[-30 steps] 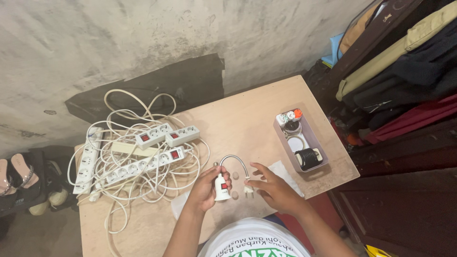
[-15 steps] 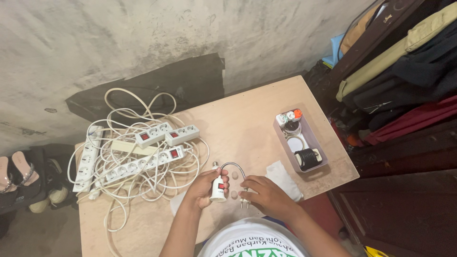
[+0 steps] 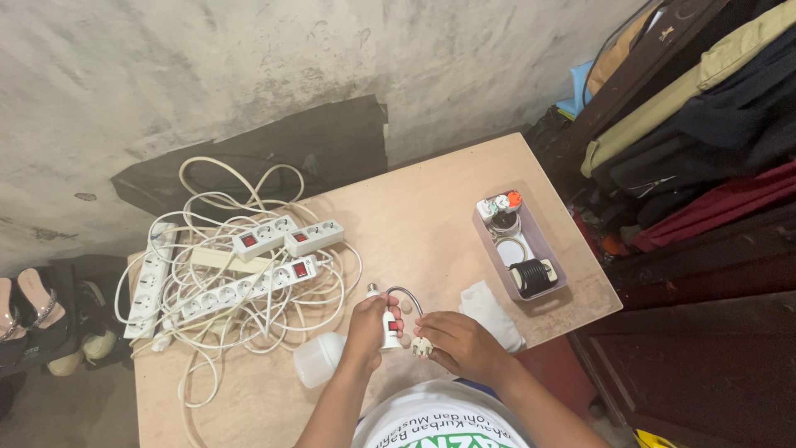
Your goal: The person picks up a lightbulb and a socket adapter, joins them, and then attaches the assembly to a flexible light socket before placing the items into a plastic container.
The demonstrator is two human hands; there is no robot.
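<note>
Head view: left hand (image 3: 365, 328) grips a white socket (image 3: 390, 328); right hand (image 3: 464, 344) pinches its plug (image 3: 421, 346), lower centre, over the counter (image 3: 431, 224).

A bare wooden table (image 3: 431, 224) carries everything here, set askew against the grey wall. Across its left half sprawls a tangle of white cable (image 3: 249, 307) with several white power strips (image 3: 249, 286) lying in it, two of them side by side near the top and one long strip (image 3: 148, 278) at the far left edge. Near the front edge lies a white bulb (image 3: 319, 358), a folded white cloth (image 3: 491, 314) rests to its right, and a pale oblong tray (image 3: 543, 241) of small parts sits close to the right edge.
</note>
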